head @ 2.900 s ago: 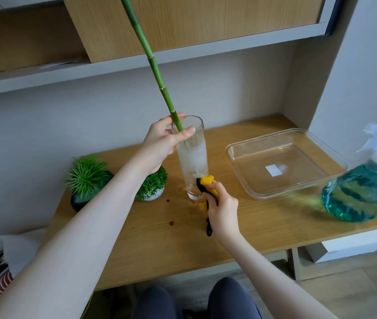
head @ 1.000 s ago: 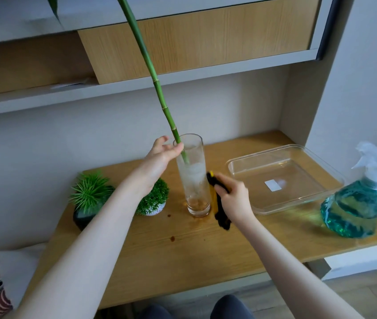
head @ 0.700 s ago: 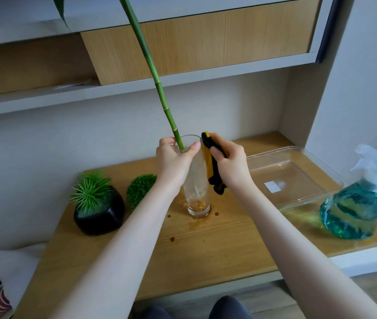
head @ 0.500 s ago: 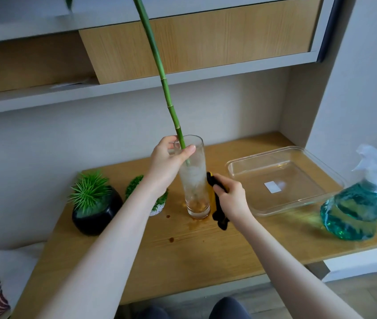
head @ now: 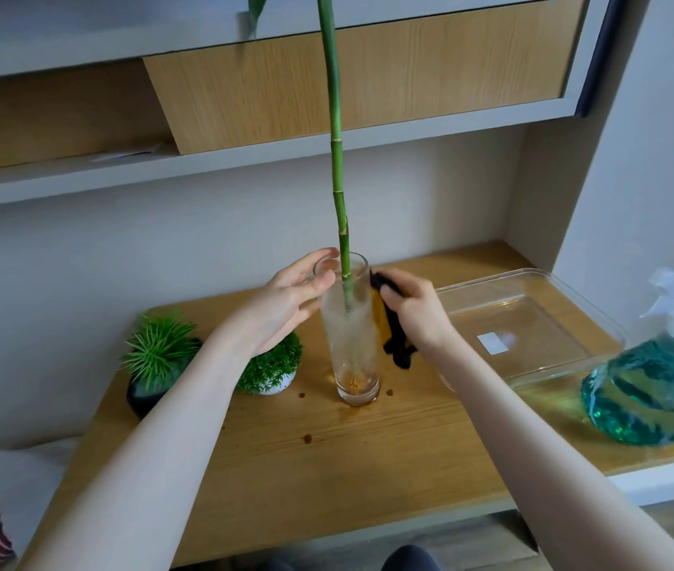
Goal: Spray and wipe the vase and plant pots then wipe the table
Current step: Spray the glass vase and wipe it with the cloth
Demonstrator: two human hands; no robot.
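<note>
Nearest to us on the wooden table (head: 368, 455), brown drips and a wet patch lie in front of the vase, so we judge the table wipe not yet done. At the near right the spray bottle (head: 642, 389) of blue liquid stands on the table, held by neither hand.

In the middle stands the tall glass vase (head: 351, 331), upright, its sides clouded with a film and a little brownish water at the bottom. Our right hand (head: 417, 311) has its fingers curled round a black and yellow cloth (head: 389, 323) and presses it to the right side of the glass near the top. Our left hand (head: 286, 307) is spread, fingers nearly straight, fingertips at the left of the rim and steadying the vase without clasping it. We take this for the wiping of the vase, under way and unfinished.

Left of the vase sit the white pot (head: 271, 370) and, further left, the black pot (head: 154, 377); whether they have been cleaned we cannot tell. Right of the vase lies a clear glass dish (head: 574, 298).

The bamboo stalk (head: 337, 158) rises from the vase toward the shelf (head: 244, 158) beyond.
</note>
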